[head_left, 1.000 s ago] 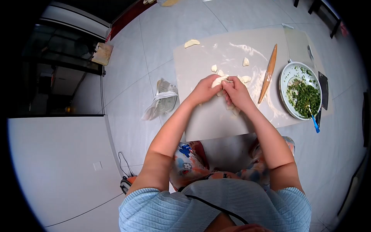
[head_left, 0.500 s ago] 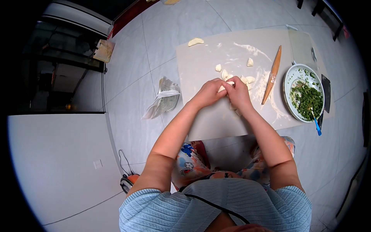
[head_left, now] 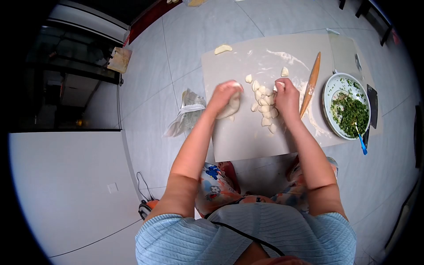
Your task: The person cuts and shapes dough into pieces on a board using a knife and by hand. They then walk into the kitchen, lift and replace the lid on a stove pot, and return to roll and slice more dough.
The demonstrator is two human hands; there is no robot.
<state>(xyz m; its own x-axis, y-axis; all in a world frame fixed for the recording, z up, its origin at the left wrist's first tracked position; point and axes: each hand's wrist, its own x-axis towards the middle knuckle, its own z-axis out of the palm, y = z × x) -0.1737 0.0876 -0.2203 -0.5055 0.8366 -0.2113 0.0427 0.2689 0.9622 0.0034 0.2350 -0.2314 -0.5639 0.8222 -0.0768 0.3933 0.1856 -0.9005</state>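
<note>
My left hand point(head_left: 224, 96) is closed on a piece of white dough point(head_left: 238, 85), over the left part of the pale board point(head_left: 247, 145). Beside and partly beneath that hand lies a larger lump of dough point(head_left: 230, 108). My right hand point(head_left: 287, 98) is closed, with a bit of white dough point(head_left: 278, 85) showing at its fingertips. Between the hands several small dough pieces point(head_left: 265, 108) lie in a loose cluster. Two single pieces sit apart, one point(head_left: 248, 78) at the cluster's upper left, one point(head_left: 285, 71) above my right hand.
A wooden rolling pin point(head_left: 311, 84) lies right of my right hand. Farther right stands a white bowl point(head_left: 327, 106) of chopped green filling point(head_left: 350, 110) with a blue-handled utensil point(head_left: 362, 144). A dough strip point(head_left: 223, 49) lies at the back left; a bag point(head_left: 187, 112) is left of the board.
My hands were together over the dough pieces and have moved apart, left hand leftward, right hand slightly rightward. The cluster and the larger lump now show between and beside them.
</note>
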